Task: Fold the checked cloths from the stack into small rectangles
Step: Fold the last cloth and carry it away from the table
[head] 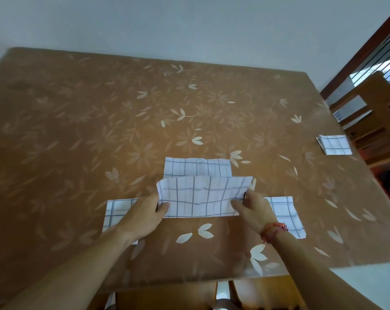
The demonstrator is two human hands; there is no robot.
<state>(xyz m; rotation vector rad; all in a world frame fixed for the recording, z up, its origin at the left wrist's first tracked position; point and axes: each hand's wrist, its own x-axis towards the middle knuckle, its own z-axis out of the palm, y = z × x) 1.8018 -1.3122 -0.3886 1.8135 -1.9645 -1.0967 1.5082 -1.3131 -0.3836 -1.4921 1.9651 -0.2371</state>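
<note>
- The left hand (147, 211) pinches the left end of a checked cloth (203, 198), thumb on top and fingers curled under the edge.
- The right hand (254, 209) grips the right end of the same cloth in the same way, thumb lying over the near right corner.
- A red thread bracelet (274, 230) circles the right wrist.
- The checked cloth is white with thin dark grid lines. It is stretched between the two hands as a wide, short band, its far edge lifted and slightly rippled, its near edge low against the counter (77, 130).
- Just beyond it a second checked piece (197, 167) lies flat. It may be the far part of the same cloth or a separate one; the overlap hides the join.
- A left cloth (116, 211) lies flat on the counter, partly under the left wrist and forearm.
- A right cloth (283, 214) lies flat, partly under the right hand and wrist.
- Well apart, near the right edge of the counter, folded cloths (333, 144) sit in a small rectangular pile.
- The counter is covered in brown material printed with pale leaves and flowers.
- A wooden chair (373, 121) stands beside the right edge, with a pale wall beyond the far edge.
</note>
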